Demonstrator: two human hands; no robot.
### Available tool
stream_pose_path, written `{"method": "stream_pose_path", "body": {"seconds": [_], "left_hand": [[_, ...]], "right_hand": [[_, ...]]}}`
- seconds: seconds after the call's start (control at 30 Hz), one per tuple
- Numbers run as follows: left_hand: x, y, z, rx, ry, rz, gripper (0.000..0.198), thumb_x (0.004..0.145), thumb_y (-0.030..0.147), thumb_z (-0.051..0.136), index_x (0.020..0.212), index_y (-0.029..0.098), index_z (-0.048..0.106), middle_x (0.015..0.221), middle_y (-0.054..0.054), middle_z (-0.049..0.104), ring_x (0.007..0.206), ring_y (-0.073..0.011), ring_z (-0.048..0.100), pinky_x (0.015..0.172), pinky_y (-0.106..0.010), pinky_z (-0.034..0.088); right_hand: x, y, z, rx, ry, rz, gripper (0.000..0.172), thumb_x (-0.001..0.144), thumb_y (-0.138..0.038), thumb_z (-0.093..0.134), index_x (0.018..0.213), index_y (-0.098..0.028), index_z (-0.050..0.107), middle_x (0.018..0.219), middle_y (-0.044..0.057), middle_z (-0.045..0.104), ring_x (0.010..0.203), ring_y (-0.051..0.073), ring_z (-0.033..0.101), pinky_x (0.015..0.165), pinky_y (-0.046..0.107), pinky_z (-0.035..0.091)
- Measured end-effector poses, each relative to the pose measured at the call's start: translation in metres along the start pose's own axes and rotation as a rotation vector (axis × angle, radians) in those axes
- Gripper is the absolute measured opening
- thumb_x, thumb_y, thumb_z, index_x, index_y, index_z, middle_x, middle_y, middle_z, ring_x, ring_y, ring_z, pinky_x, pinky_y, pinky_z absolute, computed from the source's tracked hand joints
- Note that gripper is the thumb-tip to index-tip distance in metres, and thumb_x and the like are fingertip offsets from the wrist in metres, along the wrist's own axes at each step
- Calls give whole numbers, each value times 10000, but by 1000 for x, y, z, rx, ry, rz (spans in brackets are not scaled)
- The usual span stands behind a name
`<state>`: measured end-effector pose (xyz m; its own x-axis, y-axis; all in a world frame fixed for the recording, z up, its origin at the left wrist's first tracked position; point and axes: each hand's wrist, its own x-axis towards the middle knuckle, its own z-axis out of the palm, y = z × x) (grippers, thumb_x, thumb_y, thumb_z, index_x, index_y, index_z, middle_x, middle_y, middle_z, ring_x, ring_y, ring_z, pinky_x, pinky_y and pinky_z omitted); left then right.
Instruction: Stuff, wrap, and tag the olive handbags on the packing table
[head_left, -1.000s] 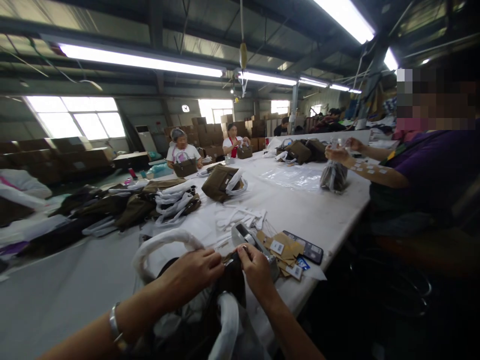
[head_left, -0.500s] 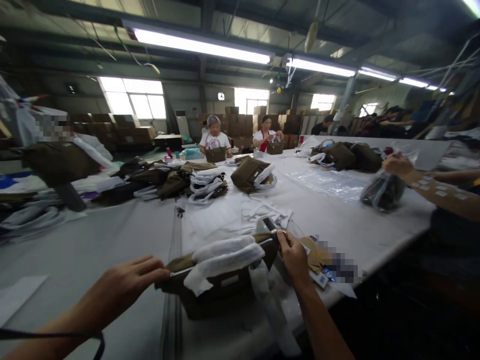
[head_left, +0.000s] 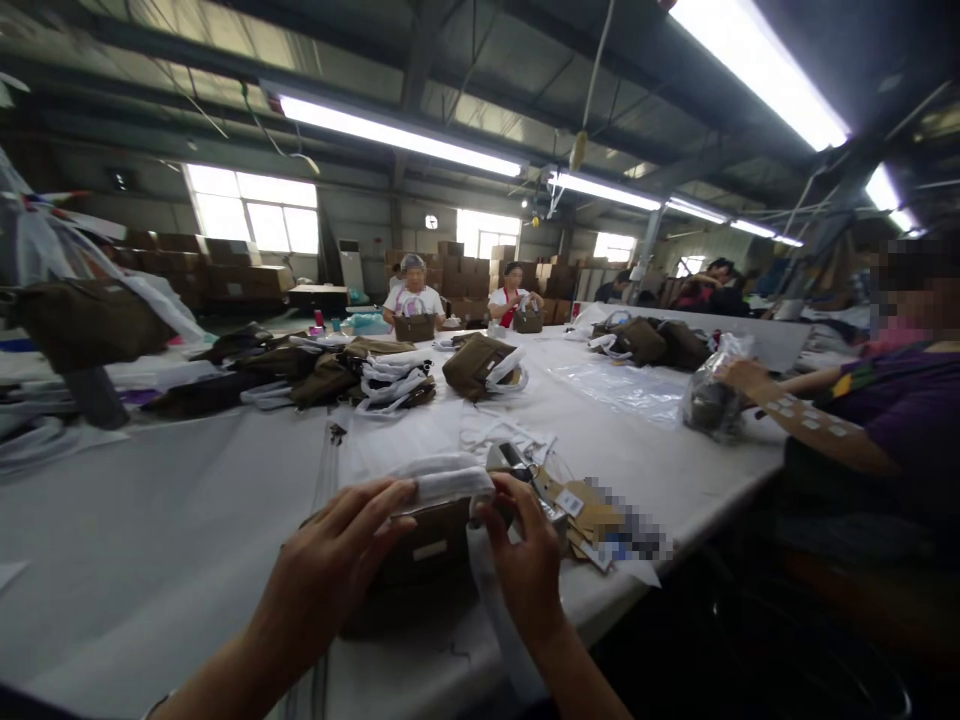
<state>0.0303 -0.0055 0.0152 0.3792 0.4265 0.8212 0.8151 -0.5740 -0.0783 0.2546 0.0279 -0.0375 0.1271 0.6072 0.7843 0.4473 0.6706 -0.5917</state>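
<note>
An olive-brown handbag [head_left: 431, 575] stands in front of me at the table's near edge, a small pale label on its front. White wrapping covers its handles [head_left: 446, 482], which lie together across the top. My left hand [head_left: 330, 560] pinches them near their left end, fingers over the wrapping. At their right end my right hand [head_left: 525, 560] has its thumb and fingers closed on the handles. A white-wrapped strap [head_left: 491, 590] hangs down the bag's right side, partly behind my right hand. My hands hide much of the bag's top.
Cardboard tags [head_left: 589, 515] and a small device [head_left: 510, 460] lie right of the bag. Beyond are one handbag [head_left: 476, 368], a pile of bags [head_left: 322, 375] and clear plastic sheets [head_left: 622, 390]. A co-worker's hand [head_left: 742, 380] at right holds a plastic-wrapped bag. Two people work opposite.
Both hands have left the bag's two top ends and come inward onto the wrapped handles. The handles are now gathered together. My view has turned right, showing more of the co-worker.
</note>
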Motion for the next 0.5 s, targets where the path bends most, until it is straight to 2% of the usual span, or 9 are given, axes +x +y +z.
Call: {"method": "stream_pose_path", "body": {"seconds": [0.07, 0.13, 0.23, 0.3, 0.4, 0.43, 0.5], "left_hand": [[6, -6, 7, 31, 22, -9, 280, 1051, 343, 492, 1252, 206, 630, 1120, -73, 718, 979, -198, 724, 823, -252, 586], [9, -12, 10, 23, 8, -25, 266, 1052, 343, 486, 1221, 222, 653, 1123, -67, 727, 968, -201, 731, 803, -250, 582], [13, -18, 6, -51, -147, -145, 283, 1046, 342, 486, 1239, 264, 677, 1197, -65, 729, 1004, -233, 727, 823, -281, 560], [19, -21, -1, -228, -320, -272, 309, 1035, 399, 481, 1170, 256, 719, 1129, -64, 747, 961, -248, 717, 794, -289, 535], [32, -27, -15, -699, -635, -530, 444, 955, 585, 546, 910, 183, 730, 826, -46, 701, 758, -201, 636, 664, -251, 475], [36, -29, -18, -839, -699, -637, 512, 917, 649, 562, 832, 164, 703, 741, -33, 652, 685, -174, 582, 618, -237, 444], [40, -34, -21, -987, -708, -840, 626, 867, 748, 536, 705, 149, 627, 623, -7, 548, 569, -131, 461, 542, -224, 370]], "right_hand": [[8, 2, 6, 60, -17, 33, 161, 984, -322, 607, 1079, -229, 697, 1032, 53, 737, 937, 189, 703, 840, 282, 564], [16, 3, 7, 105, -59, 74, 182, 983, -347, 600, 1045, -224, 719, 1003, 49, 748, 943, 198, 704, 859, 283, 545], [25, 4, 6, 217, -195, 190, 246, 988, -401, 577, 1052, -219, 729, 967, 38, 754, 898, 193, 698, 823, 267, 518], [31, 6, 4, 353, -320, 270, 314, 988, -466, 555, 950, -200, 718, 826, 22, 711, 744, 163, 646, 687, 249, 482], [40, 11, 4, 620, -483, 399, 476, 957, -599, 536, 743, -181, 613, 640, -3, 564, 559, 119, 467, 527, 245, 350], [42, 13, 5, 700, -514, 438, 508, 941, -630, 541, 703, -182, 576, 610, -10, 529, 542, 113, 432, 518, 246, 323], [44, 16, 8, 805, -543, 487, 533, 915, -656, 563, 667, -185, 534, 575, -19, 493, 528, 108, 408, 523, 246, 307]]}}
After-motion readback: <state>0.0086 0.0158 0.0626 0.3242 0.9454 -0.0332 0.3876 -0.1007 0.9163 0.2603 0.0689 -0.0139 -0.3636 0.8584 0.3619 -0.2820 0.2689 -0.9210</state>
